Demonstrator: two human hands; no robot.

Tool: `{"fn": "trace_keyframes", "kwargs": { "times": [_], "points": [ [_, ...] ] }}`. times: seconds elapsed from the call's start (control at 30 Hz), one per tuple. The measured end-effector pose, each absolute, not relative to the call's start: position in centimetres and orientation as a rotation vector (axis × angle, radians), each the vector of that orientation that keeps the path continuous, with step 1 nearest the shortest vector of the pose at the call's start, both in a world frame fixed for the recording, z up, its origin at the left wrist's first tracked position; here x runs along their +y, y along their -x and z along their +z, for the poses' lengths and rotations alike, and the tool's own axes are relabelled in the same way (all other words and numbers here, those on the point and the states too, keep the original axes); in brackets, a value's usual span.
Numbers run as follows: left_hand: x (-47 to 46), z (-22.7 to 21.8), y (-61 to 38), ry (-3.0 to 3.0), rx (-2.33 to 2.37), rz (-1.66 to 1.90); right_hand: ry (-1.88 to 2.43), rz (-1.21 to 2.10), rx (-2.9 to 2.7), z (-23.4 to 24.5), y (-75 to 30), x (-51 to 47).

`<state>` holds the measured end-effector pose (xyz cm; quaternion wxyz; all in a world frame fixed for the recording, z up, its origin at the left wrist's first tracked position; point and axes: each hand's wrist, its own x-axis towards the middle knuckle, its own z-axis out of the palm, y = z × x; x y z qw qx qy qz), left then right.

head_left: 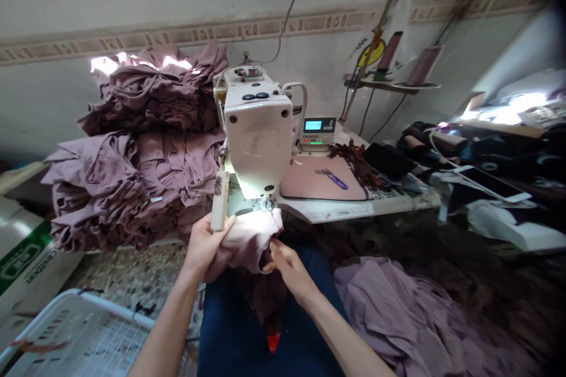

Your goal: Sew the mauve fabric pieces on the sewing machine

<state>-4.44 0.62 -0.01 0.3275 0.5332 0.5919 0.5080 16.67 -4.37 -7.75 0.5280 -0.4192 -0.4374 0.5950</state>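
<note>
A mauve garment piece (pixel 247 241) lies under the needle area of a white sewing machine (pixel 259 141), lit by the machine's lamp. My left hand (pixel 204 242) grips the cloth's left side, thumb on top, close beneath a beige lever-like part (pixel 219 200). On the right edge of the same cloth, my right hand (pixel 285 262) pinches a fold between thumb and fingers. The lower part of the cloth hangs toward my lap, and the fingertips under it are hidden.
Stacked mauve garments (pixel 177 171) rise left of the machine. Purple-handled thread snips (pixel 333 178) rest on a pink mat (pixel 305 179), near a lit control panel (pixel 317 126). Thread cones (pixel 424 66) stand behind. More mauve cloth (pixel 389 306) lies lower right; a white basket (pixel 88 330) sits lower left.
</note>
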Motion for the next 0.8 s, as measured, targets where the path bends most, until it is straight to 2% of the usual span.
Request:
{"fn": "trace_keyframes", "kwargs": {
  "times": [0.1,0.33,0.47,0.6,0.8],
  "points": [
    [0.8,-0.3,3.7,-1.475,1.593,1.312,0.954,1.573,-0.844,-6.9,-14.6,-4.3],
    [-1.5,-2.9,4.1,-1.510,1.341,1.124,1.020,1.377,-0.837,-5.2,-16.9,-5.4],
    [-2.8,-3.3,4.4,-1.693,1.110,0.821,1.064,1.390,-1.209,-3.3,-20.3,-5.7],
    [-3.5,-3.1,2.9,-1.623,1.079,0.843,1.104,1.409,-1.734,-1.1,-21.8,-5.7],
    [-4.6,-3.9,0.6,-1.410,0.765,0.377,1.045,1.538,-2.078,-0.1,-23.0,-5.4]
  ]
}}
